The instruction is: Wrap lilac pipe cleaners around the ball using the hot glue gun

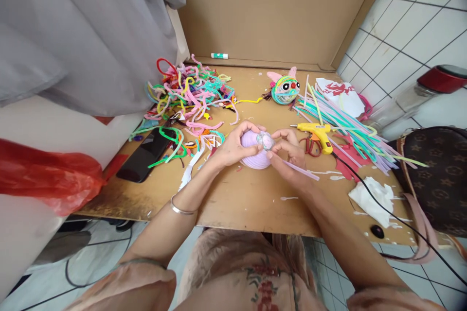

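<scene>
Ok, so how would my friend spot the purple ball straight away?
Find the brown table in front of the big brown board. Near its middle, the left hand and right hand hold the purple ball. It's mostly plain pale purple, unlike the many-coloured ball with eyes farther back.

Coil [255, 161] is showing lilac, glue gun [315, 131] yellow. Pipe cleaners [341, 115] are mixing teal, lilac, lime. Bag [440, 189] is bearing tan motifs on dark brown. Dark lines are gridding white wall tiles [397, 25].
</scene>
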The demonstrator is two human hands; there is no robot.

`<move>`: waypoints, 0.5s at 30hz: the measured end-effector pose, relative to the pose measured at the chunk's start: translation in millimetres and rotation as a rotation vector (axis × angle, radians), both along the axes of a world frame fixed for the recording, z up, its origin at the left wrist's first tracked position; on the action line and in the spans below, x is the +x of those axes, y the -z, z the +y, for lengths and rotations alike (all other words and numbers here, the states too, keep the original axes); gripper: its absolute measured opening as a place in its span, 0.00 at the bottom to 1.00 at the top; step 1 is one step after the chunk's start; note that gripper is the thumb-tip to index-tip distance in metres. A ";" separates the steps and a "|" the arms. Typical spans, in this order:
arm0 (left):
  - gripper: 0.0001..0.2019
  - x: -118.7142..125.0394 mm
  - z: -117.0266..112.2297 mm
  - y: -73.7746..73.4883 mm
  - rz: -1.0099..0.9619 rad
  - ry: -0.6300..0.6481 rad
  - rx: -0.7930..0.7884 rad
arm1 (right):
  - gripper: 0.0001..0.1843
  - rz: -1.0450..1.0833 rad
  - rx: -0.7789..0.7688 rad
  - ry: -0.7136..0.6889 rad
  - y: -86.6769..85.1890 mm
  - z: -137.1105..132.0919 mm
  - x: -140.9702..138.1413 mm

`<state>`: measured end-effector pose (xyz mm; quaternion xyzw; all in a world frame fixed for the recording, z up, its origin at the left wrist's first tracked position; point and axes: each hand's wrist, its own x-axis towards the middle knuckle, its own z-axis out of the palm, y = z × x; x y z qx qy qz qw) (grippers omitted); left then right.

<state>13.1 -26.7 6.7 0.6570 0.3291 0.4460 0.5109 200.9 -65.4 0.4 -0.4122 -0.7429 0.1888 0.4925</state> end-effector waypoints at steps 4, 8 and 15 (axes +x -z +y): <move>0.20 -0.4 2.2 2.8 -0.010 0.003 0.002 | 0.17 0.054 -0.116 -0.048 3.2 4.7 2.6; 0.20 -1.2 2.9 4.1 -0.007 0.006 0.011 | 0.22 0.080 -0.189 -0.098 1.9 8.9 7.5; 0.20 -1.8 3.5 5.8 -0.009 0.005 0.020 | 0.24 0.153 -0.286 -0.144 1.1 15.6 11.9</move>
